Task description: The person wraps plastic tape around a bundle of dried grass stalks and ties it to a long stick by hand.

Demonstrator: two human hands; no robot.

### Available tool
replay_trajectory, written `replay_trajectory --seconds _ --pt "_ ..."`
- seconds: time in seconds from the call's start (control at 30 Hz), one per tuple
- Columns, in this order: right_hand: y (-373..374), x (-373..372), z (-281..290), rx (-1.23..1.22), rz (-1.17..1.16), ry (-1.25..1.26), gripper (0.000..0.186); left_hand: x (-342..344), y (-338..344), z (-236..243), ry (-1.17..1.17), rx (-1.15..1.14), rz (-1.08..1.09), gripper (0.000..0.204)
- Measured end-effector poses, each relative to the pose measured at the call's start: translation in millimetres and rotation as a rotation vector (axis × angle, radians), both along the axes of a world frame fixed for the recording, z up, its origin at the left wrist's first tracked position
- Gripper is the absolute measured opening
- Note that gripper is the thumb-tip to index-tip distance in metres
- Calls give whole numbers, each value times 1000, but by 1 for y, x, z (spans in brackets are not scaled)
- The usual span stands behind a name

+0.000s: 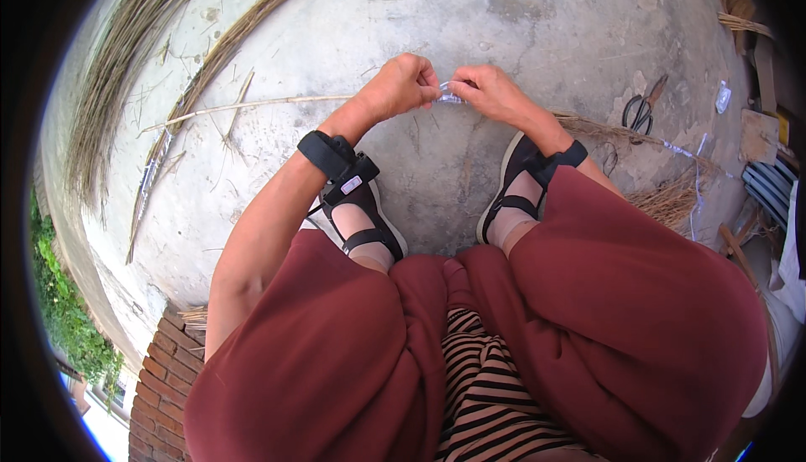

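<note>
One left hand (401, 86): upper centre — grip pinched on clear strip (451, 99)
Right hand (491, 93): beside it — grip pinched likewise
Stalk (294, 99): upper left

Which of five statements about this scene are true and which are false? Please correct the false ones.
1. The left hand and the right hand both pinch a see-through strip. True.
2. The scissors lie to the left of both hands. False: the scissors lie on the floor to the right of them.
3. A thin stalk reaches out leftward past the left wrist. True.
4. Both wrists are bare. False: each wears a black band.
5. A thick bundle of stalks lies at the far left of the floor. True.
</note>
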State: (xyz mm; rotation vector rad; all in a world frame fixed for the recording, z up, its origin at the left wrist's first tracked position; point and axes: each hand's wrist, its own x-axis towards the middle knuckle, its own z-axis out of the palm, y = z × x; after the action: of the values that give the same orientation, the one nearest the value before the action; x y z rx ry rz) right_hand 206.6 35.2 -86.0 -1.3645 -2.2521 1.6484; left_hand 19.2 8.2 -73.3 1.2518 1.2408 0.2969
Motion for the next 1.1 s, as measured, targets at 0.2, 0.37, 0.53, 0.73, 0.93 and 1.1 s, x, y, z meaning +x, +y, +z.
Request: replay_trajectory --seconds 0.2,0.37,0.53,0.73,0.93,1.1 --pt "1 4 2 0 8 -32 19 0 2 -7 1 -24 37 9" --pt "-1 5 7 187 63 60 18 2 -2 -8 -54 -45 141 12" --pt "-2 -3 15 256 85 34 19 2 -4 -11 -81 -78 152 8" --pt "2 -11 22 234 106 8 19 -1 -8 -11 -53 10 31 9" --pt "7 -4 14 45 -84 110 15 0 -8 -3 -143 -113 89 7" --pt "0 -4 0 148 13 230 17 -5 -10 -11 -271 -125 90 5"
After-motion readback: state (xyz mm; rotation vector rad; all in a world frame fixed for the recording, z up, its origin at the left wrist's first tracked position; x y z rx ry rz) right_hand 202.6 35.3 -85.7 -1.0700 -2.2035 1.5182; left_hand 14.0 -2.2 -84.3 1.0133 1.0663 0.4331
